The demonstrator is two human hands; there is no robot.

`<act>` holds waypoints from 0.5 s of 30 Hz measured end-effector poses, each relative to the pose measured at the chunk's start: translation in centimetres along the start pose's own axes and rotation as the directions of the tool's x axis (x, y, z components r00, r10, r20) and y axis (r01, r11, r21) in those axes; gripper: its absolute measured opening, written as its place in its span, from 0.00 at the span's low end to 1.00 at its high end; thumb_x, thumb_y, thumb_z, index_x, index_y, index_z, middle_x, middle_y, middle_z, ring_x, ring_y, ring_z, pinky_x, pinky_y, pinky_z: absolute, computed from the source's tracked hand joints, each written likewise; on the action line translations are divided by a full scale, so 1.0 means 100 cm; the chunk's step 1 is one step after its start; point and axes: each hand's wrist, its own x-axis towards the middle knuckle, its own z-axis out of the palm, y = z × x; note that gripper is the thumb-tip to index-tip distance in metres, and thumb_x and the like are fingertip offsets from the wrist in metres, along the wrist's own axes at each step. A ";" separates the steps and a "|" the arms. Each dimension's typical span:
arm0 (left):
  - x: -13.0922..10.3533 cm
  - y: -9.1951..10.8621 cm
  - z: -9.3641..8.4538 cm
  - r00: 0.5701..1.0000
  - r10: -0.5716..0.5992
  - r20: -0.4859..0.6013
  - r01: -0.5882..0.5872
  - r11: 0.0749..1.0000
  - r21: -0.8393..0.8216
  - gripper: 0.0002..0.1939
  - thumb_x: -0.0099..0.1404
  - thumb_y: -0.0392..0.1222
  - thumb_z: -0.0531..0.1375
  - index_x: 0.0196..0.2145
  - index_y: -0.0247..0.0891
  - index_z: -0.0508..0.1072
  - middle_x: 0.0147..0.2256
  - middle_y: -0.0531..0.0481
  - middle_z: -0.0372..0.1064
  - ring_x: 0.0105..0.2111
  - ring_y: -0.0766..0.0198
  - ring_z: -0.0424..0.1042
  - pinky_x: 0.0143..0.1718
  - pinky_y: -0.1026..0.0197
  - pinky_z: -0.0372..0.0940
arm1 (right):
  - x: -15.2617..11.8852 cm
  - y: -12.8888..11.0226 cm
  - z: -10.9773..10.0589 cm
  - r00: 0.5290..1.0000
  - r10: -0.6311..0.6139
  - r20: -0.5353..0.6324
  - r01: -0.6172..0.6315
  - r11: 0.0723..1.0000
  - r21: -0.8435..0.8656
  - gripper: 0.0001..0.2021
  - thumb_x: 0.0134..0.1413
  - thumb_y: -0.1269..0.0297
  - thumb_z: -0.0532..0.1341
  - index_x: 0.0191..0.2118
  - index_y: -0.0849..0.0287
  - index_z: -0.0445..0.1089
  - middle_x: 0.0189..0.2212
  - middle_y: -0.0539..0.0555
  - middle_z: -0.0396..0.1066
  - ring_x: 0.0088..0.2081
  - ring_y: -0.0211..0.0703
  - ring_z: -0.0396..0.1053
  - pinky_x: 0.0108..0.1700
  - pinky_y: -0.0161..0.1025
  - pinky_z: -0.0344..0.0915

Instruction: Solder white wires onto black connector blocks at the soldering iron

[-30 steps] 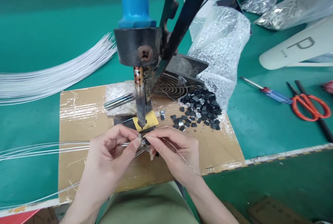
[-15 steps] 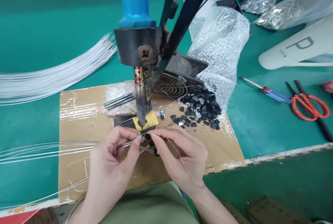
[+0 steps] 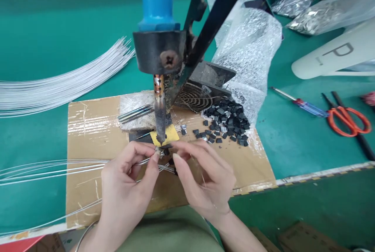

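Directly below the tip of the blue-handled, black-collared soldering iron [image 3: 156, 2], head view: two bare hands at close work, beside a small yellow pad [image 3: 172, 134] on a brown cardboard sheet [image 3: 88, 134].

Left hand [image 3: 129, 189]: thumb and forefinger pinched on a small metal-and-black connector [image 3: 165, 152], held just beneath the iron's tip; contact with the tip cannot be told. Right hand [image 3: 208, 174]: thumb and forefinger parted, just right of the iron's tip; a fine, pale strand [image 3: 205, 184] crosses it, and whether the folded fingers grip this cannot be told.

Slender white wires [image 3: 82, 168]: several, running from left of the iron into the left hand; further black ends lie just below its tip.

Step in hand, as judged: alignment of the connector at the iron's tip. Called for at this point: a steady left pinch, fingertips kept off the hot end, and a controlled strand.

Surroundings: shiny metal rods [image 3: 134, 114], left of the iron's tip; heap of small black rectangular pieces [image 3: 228, 119], right of it; thick bundle of white wires [image 3: 58, 88] on the green table [image 3: 43, 17], farther left of the iron; orange-handled scissors [image 3: 345, 125], far right of it.
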 end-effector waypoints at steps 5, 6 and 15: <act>0.000 0.001 -0.001 1.000 -0.003 -0.009 0.003 1.000 0.005 0.05 0.67 0.39 0.66 0.32 0.40 0.77 0.35 0.52 0.78 0.33 0.67 0.79 0.35 0.71 0.75 | -0.005 0.006 -0.004 0.984 0.168 0.063 -0.175 0.975 0.138 0.21 0.74 0.65 0.48 0.65 0.52 0.67 0.40 0.53 0.72 0.36 0.41 0.70 0.40 0.41 0.71; 0.000 0.001 -0.001 1.000 -0.003 -0.011 0.003 1.000 0.003 0.05 0.67 0.39 0.66 0.32 0.40 0.77 0.35 0.52 0.78 0.34 0.67 0.79 0.35 0.71 0.75 | -0.006 0.006 -0.004 0.979 0.192 0.072 -0.202 0.966 0.164 0.21 0.75 0.65 0.47 0.67 0.51 0.64 0.38 0.52 0.73 0.35 0.41 0.70 0.40 0.41 0.71; 0.002 0.000 -0.001 0.998 0.023 -0.054 -0.024 1.000 -0.014 0.04 0.66 0.37 0.67 0.32 0.41 0.78 0.36 0.52 0.79 0.35 0.69 0.79 0.36 0.74 0.74 | -0.003 0.002 -0.005 0.971 0.235 0.052 -0.240 0.953 0.183 0.11 0.73 0.66 0.54 0.34 0.54 0.63 0.35 0.50 0.68 0.37 0.39 0.68 0.39 0.37 0.65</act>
